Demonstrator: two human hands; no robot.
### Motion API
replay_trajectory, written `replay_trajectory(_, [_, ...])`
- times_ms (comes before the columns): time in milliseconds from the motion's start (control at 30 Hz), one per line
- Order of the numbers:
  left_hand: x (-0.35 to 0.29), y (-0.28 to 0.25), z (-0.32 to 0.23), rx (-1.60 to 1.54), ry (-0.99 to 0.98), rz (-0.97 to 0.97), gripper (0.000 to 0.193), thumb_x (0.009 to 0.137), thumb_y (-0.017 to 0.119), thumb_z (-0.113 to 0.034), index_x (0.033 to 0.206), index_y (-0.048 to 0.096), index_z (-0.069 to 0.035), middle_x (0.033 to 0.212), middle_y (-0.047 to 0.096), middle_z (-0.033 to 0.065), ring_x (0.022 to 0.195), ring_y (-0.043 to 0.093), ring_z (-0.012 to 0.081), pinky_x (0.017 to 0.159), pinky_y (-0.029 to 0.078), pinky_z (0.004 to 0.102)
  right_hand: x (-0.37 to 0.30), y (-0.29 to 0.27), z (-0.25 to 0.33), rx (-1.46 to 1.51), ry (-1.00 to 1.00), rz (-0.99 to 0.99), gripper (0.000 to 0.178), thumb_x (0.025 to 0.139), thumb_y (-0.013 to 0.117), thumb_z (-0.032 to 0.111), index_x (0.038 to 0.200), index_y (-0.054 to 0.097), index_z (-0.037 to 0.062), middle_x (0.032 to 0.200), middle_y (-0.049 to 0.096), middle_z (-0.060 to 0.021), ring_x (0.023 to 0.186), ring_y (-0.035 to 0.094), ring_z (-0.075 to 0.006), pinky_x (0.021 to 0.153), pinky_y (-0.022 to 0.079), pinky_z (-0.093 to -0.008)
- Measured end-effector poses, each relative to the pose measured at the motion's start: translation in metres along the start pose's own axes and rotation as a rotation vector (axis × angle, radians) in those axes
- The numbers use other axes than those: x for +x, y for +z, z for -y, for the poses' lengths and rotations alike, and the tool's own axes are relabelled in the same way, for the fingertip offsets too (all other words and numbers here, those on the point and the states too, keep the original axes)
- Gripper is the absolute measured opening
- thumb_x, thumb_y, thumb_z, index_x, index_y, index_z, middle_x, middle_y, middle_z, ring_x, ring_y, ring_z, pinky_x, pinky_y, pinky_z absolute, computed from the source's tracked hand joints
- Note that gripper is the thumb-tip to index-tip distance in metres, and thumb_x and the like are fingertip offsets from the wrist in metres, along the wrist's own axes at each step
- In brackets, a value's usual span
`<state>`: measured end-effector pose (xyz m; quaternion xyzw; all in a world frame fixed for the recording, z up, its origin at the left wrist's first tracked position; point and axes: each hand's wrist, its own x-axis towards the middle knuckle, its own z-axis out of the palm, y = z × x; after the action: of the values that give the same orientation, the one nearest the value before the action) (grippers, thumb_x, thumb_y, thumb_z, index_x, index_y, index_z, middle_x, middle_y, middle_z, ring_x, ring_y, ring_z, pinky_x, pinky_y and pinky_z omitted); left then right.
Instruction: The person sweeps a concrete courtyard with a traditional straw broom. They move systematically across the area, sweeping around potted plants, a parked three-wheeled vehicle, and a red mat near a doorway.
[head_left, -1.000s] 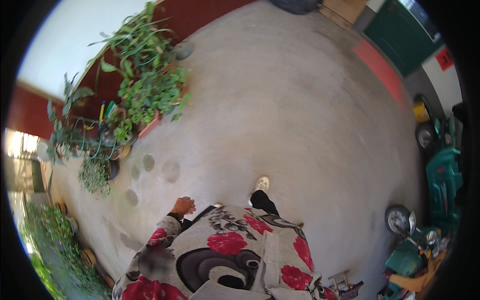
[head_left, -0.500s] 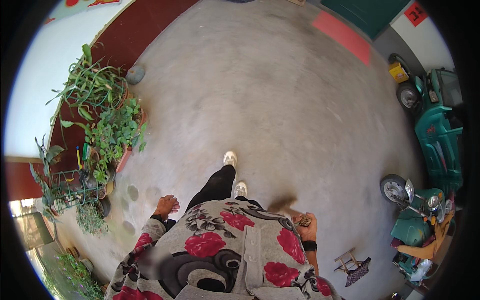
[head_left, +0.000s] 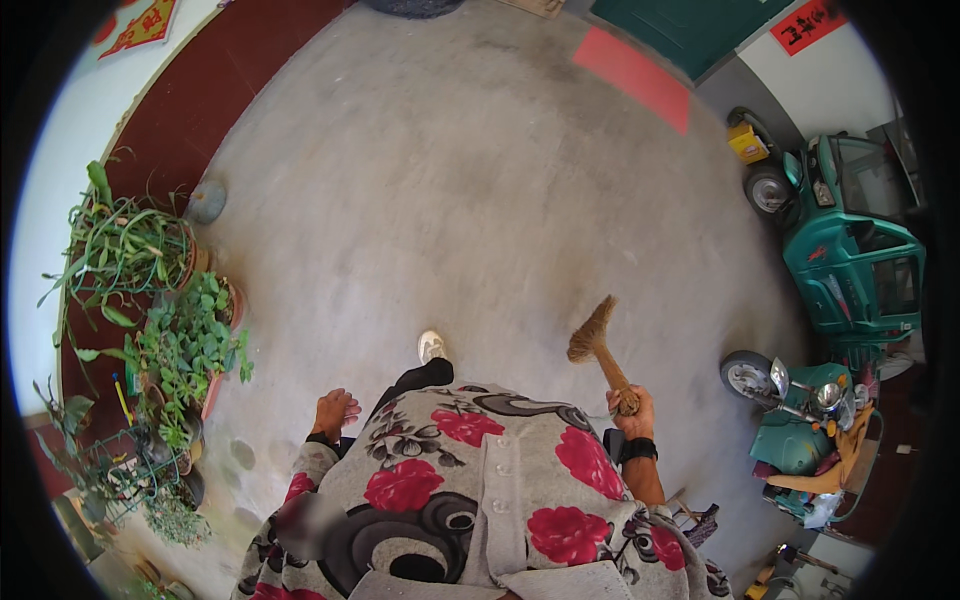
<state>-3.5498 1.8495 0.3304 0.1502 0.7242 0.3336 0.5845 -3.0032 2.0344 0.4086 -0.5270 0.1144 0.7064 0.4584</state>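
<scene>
A short straw hand broom (head_left: pixel 602 345) is gripped in my right hand (head_left: pixel 635 412), which closes round its handle. The flared bristle end points forward and a little left, held above the concrete floor. My left hand (head_left: pixel 335 412) hangs at my left side with nothing in it, its fingers loosely bent and a bit apart. One pale shoe (head_left: pixel 432 346) shows ahead of my flowered jacket (head_left: pixel 465 480); the other foot is hidden.
Potted plants (head_left: pixel 180 340) line the left wall, with a grey-green pumpkin (head_left: pixel 206 202) beyond them. On the right stand a green three-wheeled vehicle (head_left: pixel 835 290) and a green scooter (head_left: pixel 810 430). A small stool (head_left: pixel 695 520) is partly behind my right sleeve. A red patch (head_left: pixel 635 78) lies before the green door.
The broom, blurred and low beside my right hand before, has swung forward and shows sharply. My forward view has shifted; the plants and vehicles sit farther left. One shoe has gone out of sight.
</scene>
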Motion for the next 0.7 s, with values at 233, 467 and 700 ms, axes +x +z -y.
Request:
replay_trajectory(233, [0.019, -0.013, -0.058, -0.185, -0.179, -0.123, 0.032, 0.079, 0.047, -0.022, 0.104, 0.045, -0.002, 0.084, 0.055, 0.0121, 0.072, 0.055, 0.021, 0.064, 0.046, 0.0345, 0.09, 0.059, 0.043, -0.068, -0.151, -0.093, 0.014, 0.07, 0.048, 0.013, 0.076, 0.045, 0.0009, 0.065, 0.048, -0.0092, 0.057, 0.05, -0.0212, 0.045, 0.044, -0.0286])
replay_trajectory(467, [-0.001, -0.041, -0.042, -0.192, -0.082, -0.219, 0.033, 0.079, 0.045, -0.024, 0.105, 0.046, -0.002, 0.087, 0.056, 0.0102, 0.072, 0.056, 0.0169, 0.06, 0.045, 0.029, 0.217, 0.16, 0.016, -0.118, -0.317, -0.098, 0.009, 0.068, 0.052, 0.011, 0.071, 0.046, 0.0046, 0.058, 0.048, -0.0071, 0.047, 0.048, -0.0206, 0.041, 0.042, -0.0326])
replay_trajectory(700, [0.035, -0.076, 0.042, 0.845, 0.397, -0.078, 0.029, 0.07, 0.056, -0.019, 0.095, 0.055, -0.003, 0.086, 0.058, 0.0152, 0.079, 0.057, 0.0276, 0.068, 0.046, 0.0323, 0.224, 0.244, -0.102, -0.796, -0.383, 0.244, 0.023, 0.063, 0.056, 0.004, 0.086, 0.052, -0.002, 0.058, 0.05, -0.0054, 0.049, 0.05, -0.0158, 0.045, 0.042, -0.0317])
